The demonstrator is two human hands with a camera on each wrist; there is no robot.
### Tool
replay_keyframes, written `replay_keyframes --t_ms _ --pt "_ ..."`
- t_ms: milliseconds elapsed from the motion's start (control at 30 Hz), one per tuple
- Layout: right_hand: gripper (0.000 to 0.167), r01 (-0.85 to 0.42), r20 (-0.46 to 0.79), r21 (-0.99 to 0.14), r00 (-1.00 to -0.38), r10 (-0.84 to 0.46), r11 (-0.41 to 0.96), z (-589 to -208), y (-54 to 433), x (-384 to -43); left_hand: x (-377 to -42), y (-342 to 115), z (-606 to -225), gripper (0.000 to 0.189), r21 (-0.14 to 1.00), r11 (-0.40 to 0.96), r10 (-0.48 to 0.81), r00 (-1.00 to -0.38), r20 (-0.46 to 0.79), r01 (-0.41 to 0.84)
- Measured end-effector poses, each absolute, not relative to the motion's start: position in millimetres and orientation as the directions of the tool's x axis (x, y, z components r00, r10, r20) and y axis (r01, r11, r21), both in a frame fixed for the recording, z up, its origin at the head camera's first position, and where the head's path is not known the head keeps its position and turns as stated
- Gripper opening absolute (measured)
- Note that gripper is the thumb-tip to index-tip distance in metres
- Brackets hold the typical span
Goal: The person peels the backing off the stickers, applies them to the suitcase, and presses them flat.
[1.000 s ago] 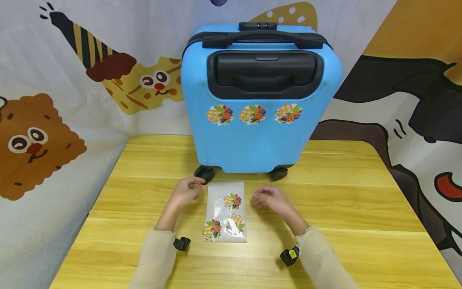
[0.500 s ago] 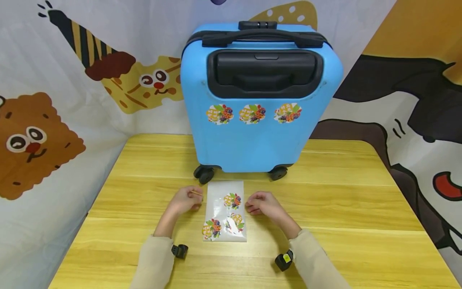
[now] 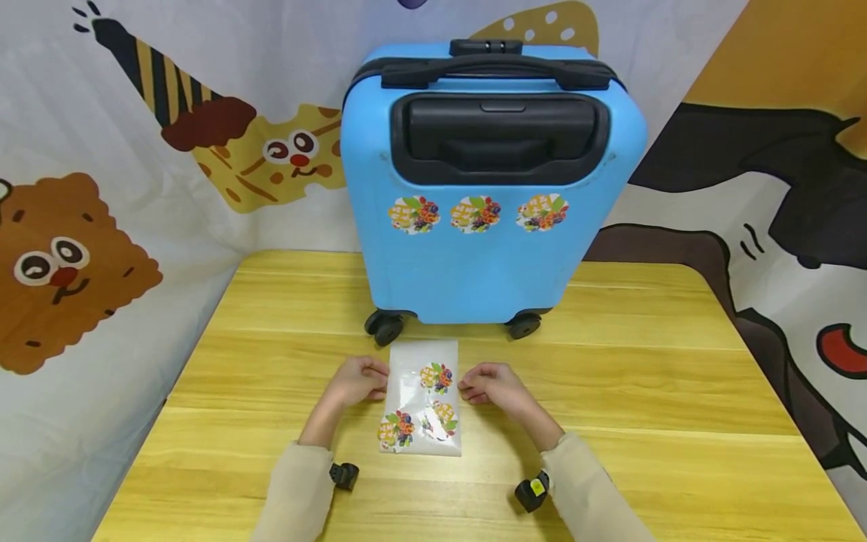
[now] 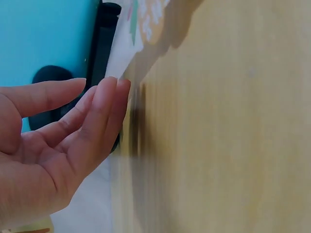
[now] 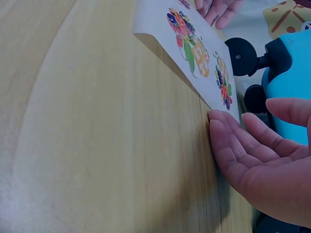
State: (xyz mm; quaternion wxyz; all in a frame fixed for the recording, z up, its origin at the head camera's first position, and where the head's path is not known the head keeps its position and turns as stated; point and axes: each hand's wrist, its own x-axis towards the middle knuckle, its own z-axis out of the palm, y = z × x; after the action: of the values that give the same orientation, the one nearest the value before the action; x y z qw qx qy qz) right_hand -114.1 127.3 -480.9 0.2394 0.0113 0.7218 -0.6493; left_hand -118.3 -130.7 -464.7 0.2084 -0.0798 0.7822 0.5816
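Note:
A white sticker sheet (image 3: 413, 399) with three round fruit stickers lies on the table in front of a blue suitcase (image 3: 467, 271). My left hand (image 3: 360, 381) is at the sheet's left edge, with the fingertips right at it. In the left wrist view its thumb (image 4: 58, 94) stands apart from the nearly straight fingers. On the other side, my right hand (image 3: 493, 382) has its fingertips at the sheet's right edge, thumb raised away from them. The right wrist view shows the sheet (image 5: 155, 24) with its near edge curving up off the wood.
Three matching fruit stickers (image 3: 476, 214) sit in a row on the suitcase, below its black handle recess (image 3: 497, 139). Its black wheels (image 3: 384, 328) stand just behind the sheet. A wooden table (image 3: 650, 391) spreads to both sides, and a cartoon-print cloth (image 3: 291, 60) hangs behind.
My left hand has come down and right to the sheet's left edge. My right hand has moved left to its right edge. The suitcase stays in place.

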Motion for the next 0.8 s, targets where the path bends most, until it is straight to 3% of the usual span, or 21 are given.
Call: replay_keyframes --t_ms 367,800 --pt "0.022 0.310 -0.340 -0.940 -0.888 -0.309 0.143 -484 126 -113 -117 -126 -470 0.014 0.872 0.314 0.099 -0.901 -0.423 -0.375" --pt "0.025 0.315 -0.301 -0.949 -0.871 -0.388 0.028 -485 121 -111 -116 -119 -469 0.012 0.896 0.255 0.116 -0.908 -0.402 -0.364"
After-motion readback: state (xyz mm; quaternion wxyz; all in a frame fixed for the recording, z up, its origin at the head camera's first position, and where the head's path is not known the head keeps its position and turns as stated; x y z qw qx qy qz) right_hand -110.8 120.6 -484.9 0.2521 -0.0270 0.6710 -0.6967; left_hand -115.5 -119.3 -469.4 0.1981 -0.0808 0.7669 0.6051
